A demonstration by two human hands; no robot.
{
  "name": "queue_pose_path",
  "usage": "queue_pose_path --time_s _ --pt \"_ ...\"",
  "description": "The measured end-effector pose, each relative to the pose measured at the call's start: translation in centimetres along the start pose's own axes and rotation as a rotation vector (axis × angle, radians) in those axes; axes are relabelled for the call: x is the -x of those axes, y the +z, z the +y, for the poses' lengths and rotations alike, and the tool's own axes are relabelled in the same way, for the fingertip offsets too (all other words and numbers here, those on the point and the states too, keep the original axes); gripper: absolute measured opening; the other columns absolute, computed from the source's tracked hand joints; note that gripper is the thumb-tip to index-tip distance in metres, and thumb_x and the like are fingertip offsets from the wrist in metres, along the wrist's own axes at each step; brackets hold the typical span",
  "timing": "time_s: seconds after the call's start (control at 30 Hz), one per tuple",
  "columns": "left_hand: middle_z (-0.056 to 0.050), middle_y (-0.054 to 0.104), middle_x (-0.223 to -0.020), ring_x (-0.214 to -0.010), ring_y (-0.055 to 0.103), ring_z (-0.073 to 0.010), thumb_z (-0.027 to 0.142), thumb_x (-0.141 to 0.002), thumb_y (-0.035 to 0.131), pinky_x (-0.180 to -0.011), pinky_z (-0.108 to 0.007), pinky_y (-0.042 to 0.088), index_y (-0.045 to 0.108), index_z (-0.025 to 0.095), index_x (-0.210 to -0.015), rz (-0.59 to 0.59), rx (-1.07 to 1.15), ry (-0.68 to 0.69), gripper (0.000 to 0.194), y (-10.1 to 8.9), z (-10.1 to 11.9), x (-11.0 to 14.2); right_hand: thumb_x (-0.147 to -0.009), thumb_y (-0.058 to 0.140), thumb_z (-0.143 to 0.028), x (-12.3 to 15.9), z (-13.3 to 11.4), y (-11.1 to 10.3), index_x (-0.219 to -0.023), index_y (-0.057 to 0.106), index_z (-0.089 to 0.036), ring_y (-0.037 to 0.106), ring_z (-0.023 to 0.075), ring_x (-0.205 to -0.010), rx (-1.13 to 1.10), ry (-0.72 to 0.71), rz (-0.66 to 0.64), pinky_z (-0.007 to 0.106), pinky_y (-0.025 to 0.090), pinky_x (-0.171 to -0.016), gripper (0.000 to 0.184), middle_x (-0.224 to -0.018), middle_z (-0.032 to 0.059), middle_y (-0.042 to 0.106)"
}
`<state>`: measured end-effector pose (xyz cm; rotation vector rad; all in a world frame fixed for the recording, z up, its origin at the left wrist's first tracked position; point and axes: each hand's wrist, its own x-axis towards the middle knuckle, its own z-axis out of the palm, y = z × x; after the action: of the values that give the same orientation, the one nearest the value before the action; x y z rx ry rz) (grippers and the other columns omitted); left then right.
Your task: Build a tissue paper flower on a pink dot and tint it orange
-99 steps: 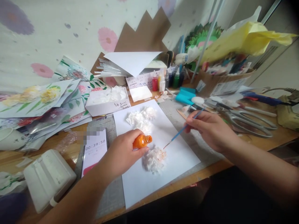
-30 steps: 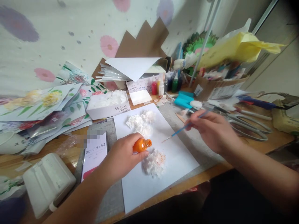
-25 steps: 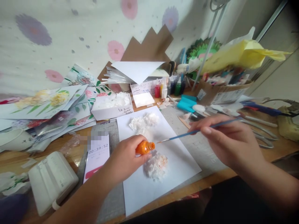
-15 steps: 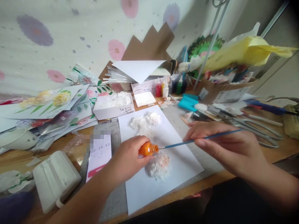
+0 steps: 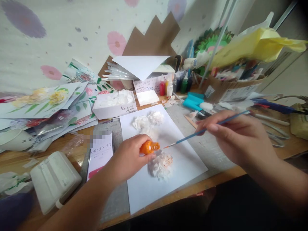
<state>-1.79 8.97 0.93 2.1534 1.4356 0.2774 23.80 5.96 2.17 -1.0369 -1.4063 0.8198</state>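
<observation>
My left hand [image 5: 131, 157] is closed round a small orange bottle [image 5: 149, 147], tilted with its open mouth to the right. Between the fingertips of my right hand [image 5: 231, 134] is a thin blue paintbrush [image 5: 190, 136]; its orange-tinged tip is just right of the bottle mouth, apart from it. Below the bottle, a white ruffled paper flower [image 5: 160, 166] with orange flecks on its upper right lies on a white sheet of paper [image 5: 144, 199]. More white paper flowers [image 5: 155, 118] sit farther up the sheet, one partly hidden behind my left hand.
A phone [image 5: 99, 152] showing a timer and a white case [image 5: 55, 181] lie to the left. Flower cards [image 5: 45, 99] are piled behind them. At the back stand a box of white petals [image 5: 115, 104] and colour bottles [image 5: 162, 87]. Scissors [image 5: 271, 130] and a cardboard box [image 5: 231, 91] are at right.
The brush has come out of the bottle mouth and moved a little to the right, its tip now showing orange. My right hand has risen slightly. The camera view has shifted a little.
</observation>
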Motion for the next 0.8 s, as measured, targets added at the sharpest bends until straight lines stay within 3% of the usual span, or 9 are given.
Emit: queue_pose_path --time_s 0.07,0.27,0.8 --pt "0.004 0.056 -0.071 -0.064 0.05 -0.0139 0.039 -0.077 0.056 -0.056 -0.025 0.033 0.053 0.023 -0.081 0.005 -0.013 -0.02 0.017 0.0 -0.1 0.0 -0.077 0.067 -0.026 -0.2 0.7 0.0 -0.076 0.066 -0.023 0.063 0.0149 -0.072 -0.08 0.084 0.02 0.031 0.05 -0.071 0.004 -0.072 -0.0006 0.067" --pt "0.006 0.051 -0.065 -0.059 0.047 -0.0121 0.04 -0.077 0.055 -0.053 -0.023 0.03 0.047 0.023 -0.074 0.021 -0.035 -0.04 0.019 0.0 -0.3 0.0 -0.075 0.068 -0.03 -0.7 1.7 0.4 -0.071 0.064 -0.019 0.062 0.0128 -0.065 -0.044 0.252 -0.111 0.027 0.049 -0.066 0.013 -0.065 -0.0008 0.064" --pt "0.005 0.051 -0.065 -0.057 0.045 -0.0112 0.039 -0.076 0.056 -0.051 -0.023 0.029 0.045 0.021 -0.07 0.021 -0.043 -0.041 0.022 0.0 -0.2 0.1 -0.077 0.067 -0.028 -0.6 2.6 1.1 -0.071 0.064 -0.021 0.061 0.0118 -0.065 0.036 0.217 -0.139 0.025 0.046 -0.065 0.01 -0.066 -0.0024 0.065"
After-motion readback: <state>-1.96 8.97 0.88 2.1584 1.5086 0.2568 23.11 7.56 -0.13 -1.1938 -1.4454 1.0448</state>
